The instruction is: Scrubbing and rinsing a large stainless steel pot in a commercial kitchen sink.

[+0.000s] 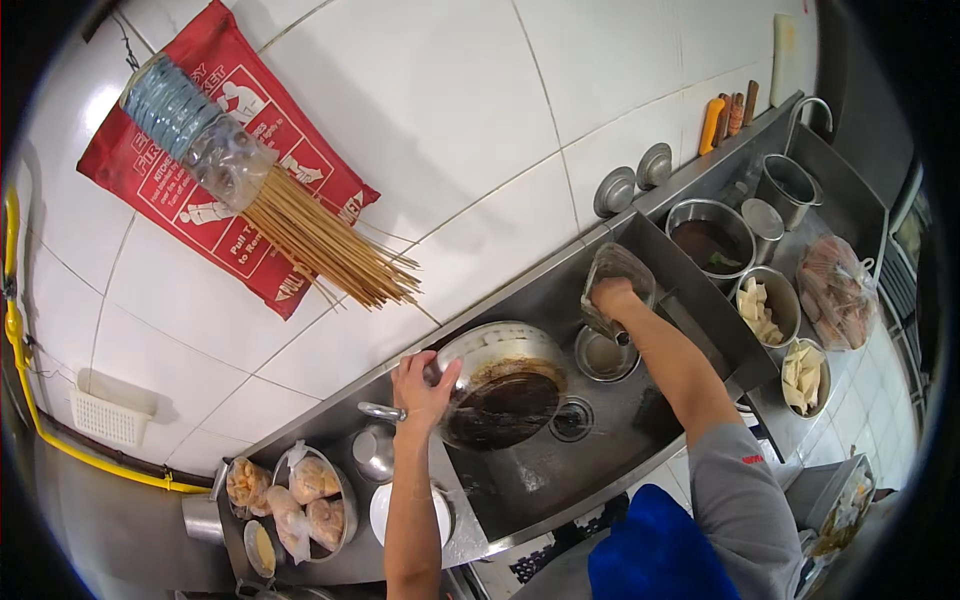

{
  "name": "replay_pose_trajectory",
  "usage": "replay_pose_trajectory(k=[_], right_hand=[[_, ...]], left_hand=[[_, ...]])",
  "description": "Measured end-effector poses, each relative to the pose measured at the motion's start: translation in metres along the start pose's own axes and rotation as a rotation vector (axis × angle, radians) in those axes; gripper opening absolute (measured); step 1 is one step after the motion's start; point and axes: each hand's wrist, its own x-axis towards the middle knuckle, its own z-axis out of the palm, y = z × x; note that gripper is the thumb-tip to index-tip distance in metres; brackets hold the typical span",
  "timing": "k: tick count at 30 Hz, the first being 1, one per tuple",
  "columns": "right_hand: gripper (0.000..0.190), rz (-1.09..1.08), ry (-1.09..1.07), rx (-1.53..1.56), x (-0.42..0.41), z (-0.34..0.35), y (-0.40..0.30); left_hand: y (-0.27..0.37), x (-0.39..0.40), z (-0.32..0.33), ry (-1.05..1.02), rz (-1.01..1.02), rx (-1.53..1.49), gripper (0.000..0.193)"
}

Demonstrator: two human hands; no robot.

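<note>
A large metal pot (525, 349) is tipped on its side over the sink basin (525, 487), its blackened, stained base turned up towards me. My left hand (424, 390) grips the pot's left edge, close to the metal tap (381, 410). At the basin's back right, my right hand (613, 295) reaches into a see-through square container (626, 262); its fingers are partly hidden. Below that container stands a small metal pot (596, 356) with cloudy liquid. The round drain (573, 418) shows beside the large pot.
Right of the divider stand a pot of dark liquid (709, 240), bowls of pale cut pieces (757, 307) and bagged meat (836, 292). Knives (712, 124) line the back ledge. On the left are a bowl of bagged food (315, 502) and a white plate (379, 517). Brush bristles (337, 240) hang above.
</note>
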Motion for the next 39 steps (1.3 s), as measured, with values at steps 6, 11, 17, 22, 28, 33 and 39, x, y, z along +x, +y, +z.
replay_pose_trajectory(k=[6, 11, 17, 22, 28, 33, 39], right_hand=[[0.026, 0.007, 0.38, 0.458, -0.061, -0.051, 0.013], [0.028, -0.354, 0.748, 0.95, -0.142, -0.046, -0.061], [0.035, -0.643, 0.837, 0.547, -0.222, -0.022, -0.136], [0.029, -0.347, 0.527, 1.109, -0.169, -0.017, -0.075], [0.026, -0.621, 0.558, 0.938, -0.192, -0.025, -0.076], [0.031, -0.719, 0.687, 0.601, -0.255, -0.037, -0.116], [0.029, -0.472, 0.714, 0.932, -0.203, -0.012, -0.081]], left_hand=[[0.058, -0.018, -0.02, -0.26, -0.293, -0.322, 0.053], [0.098, -0.017, -0.017, -0.348, -0.355, -0.606, 0.043], [0.096, -0.04, 0.001, -0.21, -0.297, -0.714, 0.046], [0.116, -0.058, -0.016, -0.239, -0.358, -0.57, 0.043], [0.13, -0.081, -0.016, -0.154, -0.422, -0.79, 0.05], [0.137, -0.084, -0.025, -0.221, -0.483, -0.78, 0.062], [0.139, -0.093, -0.022, -0.17, -0.408, -0.564, 0.059]])
